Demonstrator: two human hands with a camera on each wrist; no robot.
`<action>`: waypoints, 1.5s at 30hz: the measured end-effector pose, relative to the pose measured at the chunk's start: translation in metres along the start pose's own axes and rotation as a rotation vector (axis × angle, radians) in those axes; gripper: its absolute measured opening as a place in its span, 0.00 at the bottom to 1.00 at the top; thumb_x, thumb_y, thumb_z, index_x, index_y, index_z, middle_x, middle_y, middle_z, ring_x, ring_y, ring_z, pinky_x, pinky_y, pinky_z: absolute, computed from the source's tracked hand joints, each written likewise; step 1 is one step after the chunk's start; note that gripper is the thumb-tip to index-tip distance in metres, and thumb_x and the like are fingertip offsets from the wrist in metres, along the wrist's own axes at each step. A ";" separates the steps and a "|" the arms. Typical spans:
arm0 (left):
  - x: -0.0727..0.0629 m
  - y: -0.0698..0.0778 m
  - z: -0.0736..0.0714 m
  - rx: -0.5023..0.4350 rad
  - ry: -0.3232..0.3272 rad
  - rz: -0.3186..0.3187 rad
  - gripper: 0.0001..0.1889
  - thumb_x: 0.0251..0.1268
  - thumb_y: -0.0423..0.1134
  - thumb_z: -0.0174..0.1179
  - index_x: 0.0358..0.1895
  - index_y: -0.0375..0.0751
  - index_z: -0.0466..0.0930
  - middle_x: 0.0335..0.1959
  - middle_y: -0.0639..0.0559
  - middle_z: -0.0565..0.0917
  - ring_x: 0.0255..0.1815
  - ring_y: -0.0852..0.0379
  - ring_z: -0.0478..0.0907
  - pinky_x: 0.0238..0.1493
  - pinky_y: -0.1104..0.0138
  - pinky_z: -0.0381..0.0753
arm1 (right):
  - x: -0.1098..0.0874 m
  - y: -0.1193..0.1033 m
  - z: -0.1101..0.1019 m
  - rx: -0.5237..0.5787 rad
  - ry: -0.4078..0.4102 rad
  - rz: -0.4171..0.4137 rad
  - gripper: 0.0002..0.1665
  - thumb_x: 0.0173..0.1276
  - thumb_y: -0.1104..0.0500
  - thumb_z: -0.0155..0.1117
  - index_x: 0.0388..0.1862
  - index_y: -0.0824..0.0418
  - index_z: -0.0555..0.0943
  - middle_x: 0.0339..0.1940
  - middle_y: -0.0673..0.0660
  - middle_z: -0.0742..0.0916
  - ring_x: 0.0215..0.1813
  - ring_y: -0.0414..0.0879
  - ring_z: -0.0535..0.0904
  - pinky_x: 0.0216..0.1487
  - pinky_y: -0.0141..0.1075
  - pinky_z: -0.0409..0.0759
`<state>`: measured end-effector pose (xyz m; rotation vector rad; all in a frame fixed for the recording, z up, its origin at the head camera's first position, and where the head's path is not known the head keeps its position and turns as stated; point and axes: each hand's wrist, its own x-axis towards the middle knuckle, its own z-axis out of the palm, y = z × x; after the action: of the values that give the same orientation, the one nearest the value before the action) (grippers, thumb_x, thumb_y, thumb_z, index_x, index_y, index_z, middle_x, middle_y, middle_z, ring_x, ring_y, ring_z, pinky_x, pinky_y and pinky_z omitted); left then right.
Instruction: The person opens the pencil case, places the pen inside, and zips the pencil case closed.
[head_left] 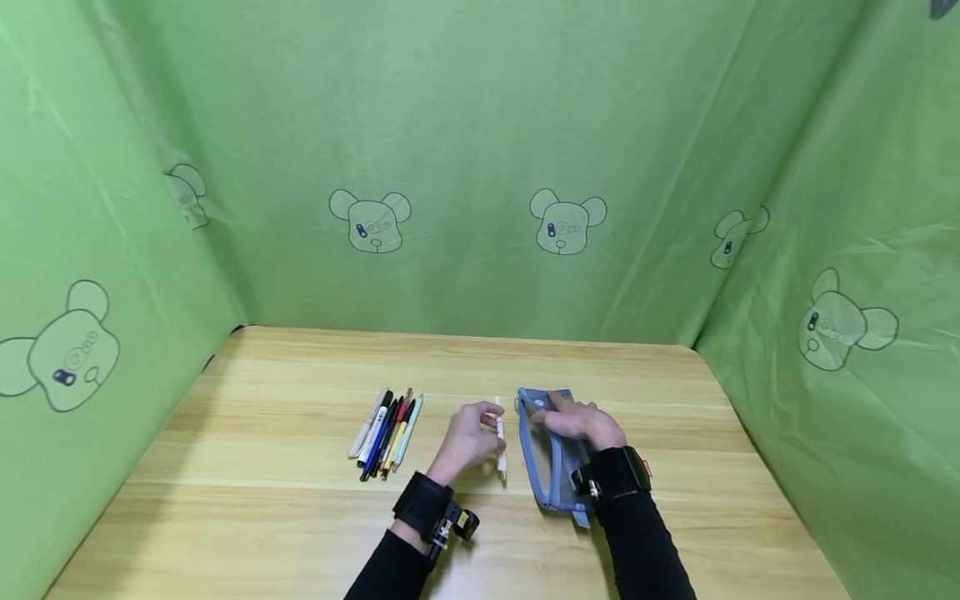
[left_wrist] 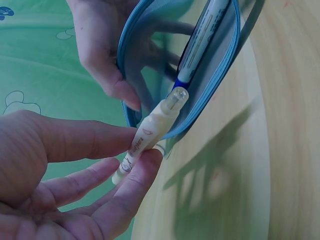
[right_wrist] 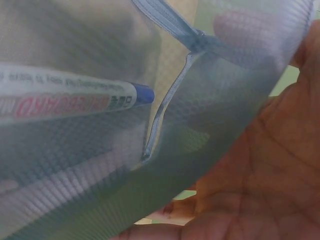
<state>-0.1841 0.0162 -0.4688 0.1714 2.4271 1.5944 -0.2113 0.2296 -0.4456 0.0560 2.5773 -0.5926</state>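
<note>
In the left wrist view, my left hand (left_wrist: 75, 180) pinches a white pen (left_wrist: 150, 130) between thumb and fingers. Its clear end points at the unzipped mouth of a blue mesh pencil case (head_left: 555, 475). My right hand (head_left: 581, 421) grips that case near its far end, the thumb at the rim and the fingers seen through the mesh. Inside the case lies a whiteboard marker (right_wrist: 70, 92) with a blue end, visible in both wrist views. Seen from the head, the white pen (head_left: 501, 442) is just left of the case.
Several pens and markers (head_left: 386, 435) lie side by side in a bundle on the wooden table (head_left: 285, 517), left of my left hand. Green curtains (head_left: 465, 108) with bear prints enclose the table at the back and both sides.
</note>
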 end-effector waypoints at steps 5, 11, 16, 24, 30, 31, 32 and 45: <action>0.000 0.001 0.005 -0.028 -0.017 0.000 0.32 0.43 0.22 0.69 0.59 0.34 0.80 0.47 0.38 0.85 0.38 0.54 0.82 0.40 0.65 0.84 | 0.000 0.000 0.000 0.003 0.002 0.005 0.50 0.70 0.34 0.49 0.84 0.52 0.51 0.82 0.68 0.62 0.80 0.78 0.47 0.75 0.72 0.56; -0.001 0.002 0.010 -0.062 -0.039 0.009 0.31 0.42 0.22 0.69 0.58 0.33 0.81 0.45 0.37 0.85 0.38 0.54 0.81 0.37 0.66 0.83 | 0.000 0.000 0.000 0.008 0.003 -0.005 0.49 0.70 0.35 0.49 0.84 0.53 0.51 0.82 0.69 0.62 0.80 0.78 0.47 0.75 0.72 0.54; 0.000 0.001 0.016 -0.059 -0.046 0.017 0.30 0.42 0.22 0.70 0.57 0.34 0.82 0.43 0.37 0.86 0.37 0.55 0.81 0.37 0.67 0.83 | 0.000 0.001 0.002 0.007 0.009 -0.009 0.49 0.70 0.35 0.50 0.84 0.54 0.51 0.81 0.69 0.64 0.79 0.79 0.50 0.73 0.72 0.57; 0.002 -0.001 0.025 -0.055 -0.063 0.010 0.29 0.44 0.22 0.70 0.56 0.36 0.82 0.41 0.39 0.87 0.37 0.53 0.82 0.39 0.64 0.84 | 0.000 0.001 0.002 0.006 0.017 -0.006 0.48 0.71 0.36 0.50 0.84 0.53 0.52 0.80 0.69 0.66 0.79 0.79 0.53 0.70 0.72 0.62; 0.004 0.000 0.029 -0.082 -0.060 0.022 0.29 0.42 0.22 0.70 0.55 0.33 0.82 0.40 0.38 0.86 0.35 0.54 0.82 0.36 0.66 0.84 | -0.002 0.001 0.001 0.015 0.017 0.013 0.49 0.70 0.35 0.50 0.84 0.50 0.51 0.80 0.69 0.65 0.80 0.77 0.51 0.71 0.73 0.61; 0.005 0.000 0.030 -0.085 -0.058 0.025 0.29 0.42 0.21 0.70 0.55 0.33 0.82 0.39 0.38 0.86 0.34 0.55 0.81 0.34 0.67 0.83 | -0.002 0.001 0.001 0.015 0.018 0.012 0.49 0.70 0.35 0.50 0.84 0.50 0.51 0.80 0.69 0.65 0.80 0.77 0.51 0.70 0.73 0.62; 0.005 0.000 0.031 -0.089 -0.059 0.025 0.28 0.42 0.21 0.70 0.55 0.32 0.82 0.39 0.38 0.86 0.32 0.56 0.81 0.31 0.68 0.82 | -0.002 0.001 0.001 0.014 0.018 0.009 0.49 0.69 0.35 0.50 0.84 0.51 0.51 0.80 0.69 0.65 0.79 0.78 0.52 0.70 0.72 0.62; 0.005 -0.001 0.043 -0.125 -0.041 0.013 0.26 0.41 0.20 0.70 0.50 0.33 0.81 0.36 0.39 0.86 0.23 0.59 0.78 0.18 0.72 0.76 | -0.002 0.000 0.002 0.028 0.019 0.000 0.50 0.69 0.35 0.51 0.84 0.52 0.51 0.81 0.68 0.64 0.79 0.77 0.53 0.70 0.71 0.63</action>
<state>-0.1774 0.0552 -0.4872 0.1970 2.2921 1.7242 -0.2084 0.2289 -0.4457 0.0718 2.5874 -0.6312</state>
